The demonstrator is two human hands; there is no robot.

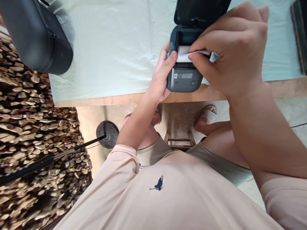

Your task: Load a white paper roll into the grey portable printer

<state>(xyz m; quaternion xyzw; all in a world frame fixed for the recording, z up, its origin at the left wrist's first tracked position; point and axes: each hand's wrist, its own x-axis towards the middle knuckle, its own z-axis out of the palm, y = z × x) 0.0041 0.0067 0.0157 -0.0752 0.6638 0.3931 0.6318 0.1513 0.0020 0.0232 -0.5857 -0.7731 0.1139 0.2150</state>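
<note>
A small dark grey label printer (pixel 184 80) stands near the table's front edge, its lid (pixel 199 11) flipped up. My left hand (pixel 161 76) grips the printer's left side, thumb resting by the paper slot. My right hand (pixel 230 48) pinches a white strip of label paper (pixel 183 53) that comes out of the open compartment. The inside of the compartment is mostly hidden by my right hand.
A pale cloth (pixel 107 48) covers the wooden table (pixel 96 101). A large dark rounded device (pixel 35 35) sits at the upper left. A stand with a round base (pixel 107 134) is on the floor beside a wood-pile backdrop (pixel 31 127). A dark object (pixel 299 35) lies at the right edge.
</note>
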